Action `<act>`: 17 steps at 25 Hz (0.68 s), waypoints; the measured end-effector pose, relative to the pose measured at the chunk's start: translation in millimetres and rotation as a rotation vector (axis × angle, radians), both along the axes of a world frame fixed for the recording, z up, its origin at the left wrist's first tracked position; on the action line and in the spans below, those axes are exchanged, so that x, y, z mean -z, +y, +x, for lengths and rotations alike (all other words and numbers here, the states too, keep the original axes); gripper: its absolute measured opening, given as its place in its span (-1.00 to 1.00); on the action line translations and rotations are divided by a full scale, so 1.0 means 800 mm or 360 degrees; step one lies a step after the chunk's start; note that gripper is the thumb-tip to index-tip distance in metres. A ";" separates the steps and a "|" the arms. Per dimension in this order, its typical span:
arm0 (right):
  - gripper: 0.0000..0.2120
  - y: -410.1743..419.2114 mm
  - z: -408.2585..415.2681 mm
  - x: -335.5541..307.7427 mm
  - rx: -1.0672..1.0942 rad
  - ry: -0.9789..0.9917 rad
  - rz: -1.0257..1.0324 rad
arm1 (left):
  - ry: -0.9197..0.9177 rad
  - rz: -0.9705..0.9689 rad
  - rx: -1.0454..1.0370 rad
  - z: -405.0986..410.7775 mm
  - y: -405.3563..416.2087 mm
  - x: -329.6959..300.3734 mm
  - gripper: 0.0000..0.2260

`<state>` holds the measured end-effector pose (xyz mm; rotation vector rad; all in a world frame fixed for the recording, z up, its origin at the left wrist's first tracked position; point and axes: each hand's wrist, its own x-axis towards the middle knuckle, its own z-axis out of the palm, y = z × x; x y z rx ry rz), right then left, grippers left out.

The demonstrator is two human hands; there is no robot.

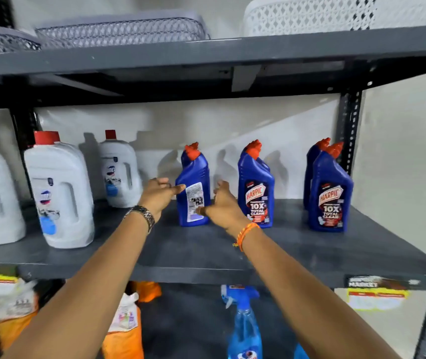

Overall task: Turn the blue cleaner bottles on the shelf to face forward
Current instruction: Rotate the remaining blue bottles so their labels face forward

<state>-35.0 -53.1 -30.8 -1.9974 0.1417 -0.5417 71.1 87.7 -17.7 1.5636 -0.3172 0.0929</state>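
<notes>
Several blue cleaner bottles with red caps stand on the dark grey shelf (206,255). The leftmost blue bottle (193,167) shows its white back label with a barcode. My left hand (159,195) is at its left side, thumb tip touching the label edge. My right hand (222,206) is at its right side, thumb against the lower label. Both hands have fingers spread around the bottle. The middle blue bottle (256,187) and the front right blue bottle (331,193) show their front labels. Another blue bottle (313,156) stands behind the right one, mostly hidden.
Three white jugs with red caps (59,193) stand on the shelf's left part. Grey and white mesh baskets (121,29) sit on the shelf above. Below are orange packs (124,330) and a blue spray bottle (244,325). A perforated post (349,130) bounds the right side.
</notes>
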 end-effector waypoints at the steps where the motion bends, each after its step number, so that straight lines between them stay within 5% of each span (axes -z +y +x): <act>1: -0.26 0.002 0.018 0.005 0.0045 0.0089 0.0033 | -0.0011 0.0033 0.0085 0.003 -0.001 0.000 -0.64; 3: -0.30 0.001 0.044 0.012 0.0118 0.0248 0.0063 | -0.0081 0.0127 0.0211 0.008 -0.002 0.002 -0.80; 9: -0.43 -0.020 0.090 0.037 0.0064 0.0354 0.0028 | -0.0200 0.0154 0.0370 0.034 0.011 0.015 -0.73; 17: -0.56 0.023 0.049 0.000 -0.0169 -0.0166 0.0590 | -0.0469 0.0046 0.0173 0.024 0.029 -0.042 -0.81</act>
